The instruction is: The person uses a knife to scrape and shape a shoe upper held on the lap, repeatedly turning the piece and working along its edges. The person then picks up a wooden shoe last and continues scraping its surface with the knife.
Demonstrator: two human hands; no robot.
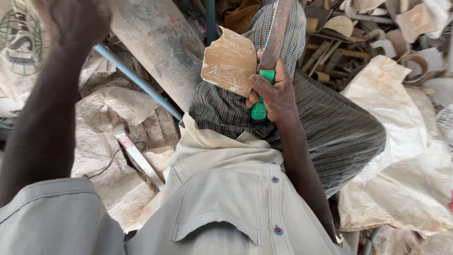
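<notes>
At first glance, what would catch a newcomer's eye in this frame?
The right hand at centre grips a green-handled blade pointing upward, beside a jagged tan sheet piece over the checked cloth. The left hand is raised at top left, blurred.

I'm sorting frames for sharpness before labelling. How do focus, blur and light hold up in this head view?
Head view: right hand and the green-handled blade are sharp; the raised left hand at top left is dark, close and soft; wide-lens bending at the edges; soft daylight, no harsh glare, white sacks bright but readable.
</notes>
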